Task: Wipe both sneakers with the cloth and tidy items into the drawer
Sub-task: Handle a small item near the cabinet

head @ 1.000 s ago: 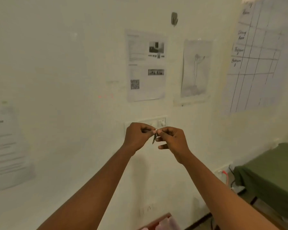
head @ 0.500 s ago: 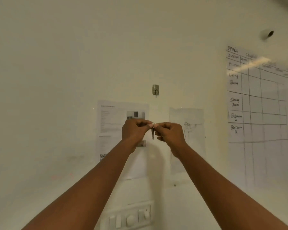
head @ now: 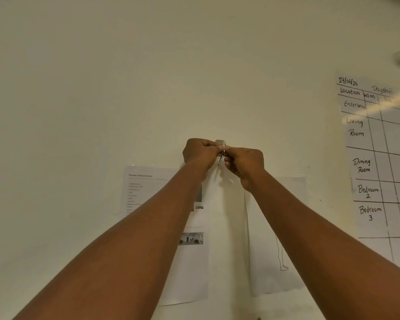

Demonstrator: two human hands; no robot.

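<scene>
Dangling before a half-hidden wall hook (head: pixel 220 142), a key (head: pixel 220 158) is pinched by the left hand (head: pixel 200 153) and right hand (head: pixel 245 161), fingertips together; a printed sheet (head: pixel 148 188) and chart (head: pixel 379 158) are taped nearby.

Small metal keys (head: pixel 220 159) dangle just below the wall hook (head: pixel 220 142).

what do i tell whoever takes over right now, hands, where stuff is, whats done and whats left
Left hand: pinches the keys by their ring, raised to the wall hook.
Right hand: pinches the same ring from the other side.
Keys hang between the fingertips at the hook; whether the ring is over it cannot be told.
Out of view: sneakers, cloth, drawer, so wiping and tidying cannot be judged.
Left: probably settle the keys on the hook, let go, then check sneakers and drawer.
</scene>
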